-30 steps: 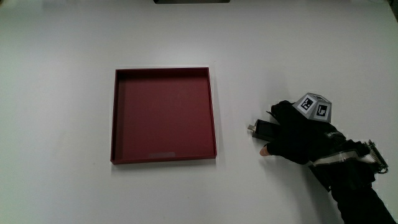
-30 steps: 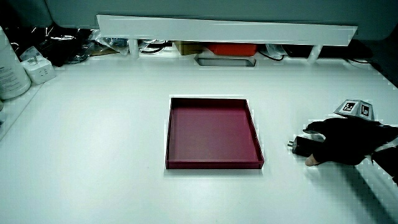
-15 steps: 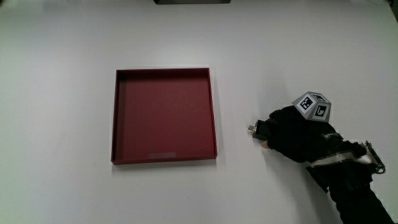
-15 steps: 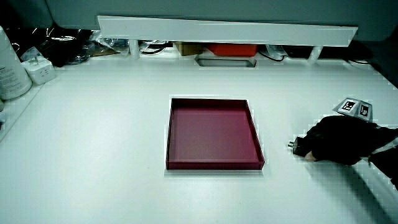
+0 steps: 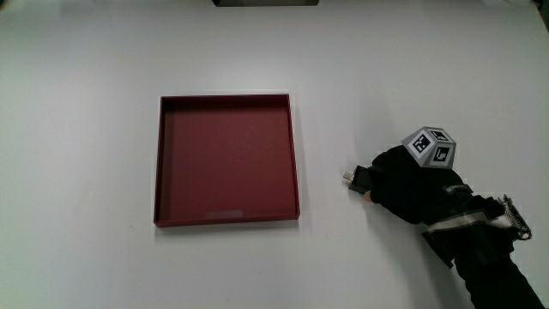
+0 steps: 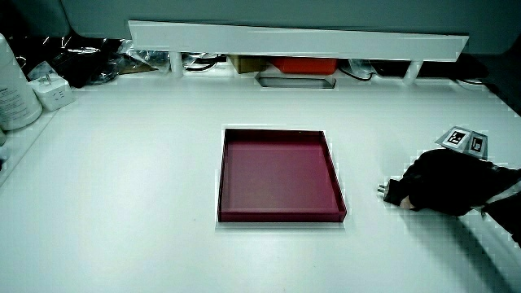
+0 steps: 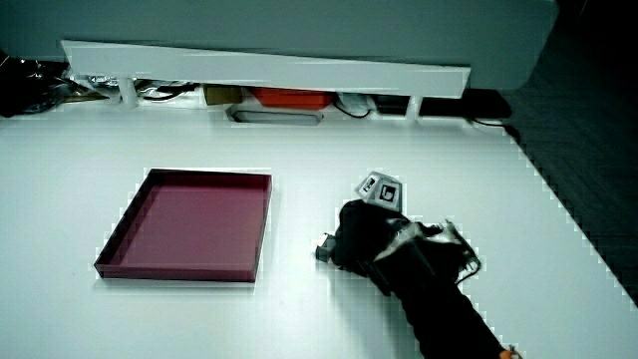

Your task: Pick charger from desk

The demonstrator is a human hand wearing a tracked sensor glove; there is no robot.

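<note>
A small black charger (image 5: 355, 178) lies on the white table beside the dark red tray (image 5: 296, 172); only its plug end pokes out from under the fingers. The plug end also shows in both side views, charger (image 6: 388, 191) and charger (image 7: 325, 249). The gloved hand (image 5: 403, 184) rests on the table with its fingers curled over the charger, the patterned cube (image 5: 431, 146) on its back. In both side views the hand (image 6: 444, 181) and hand (image 7: 364, 235) cover most of the charger. The tray holds nothing.
A low white partition (image 6: 297, 37) runs along the table's edge farthest from the person, with cables and boxes under it. A white adapter (image 6: 49, 89) and a pale container (image 6: 15, 96) stand at one table corner.
The fingers have closed further over the charger, so less of it shows than a second ago. The tray has not moved.
</note>
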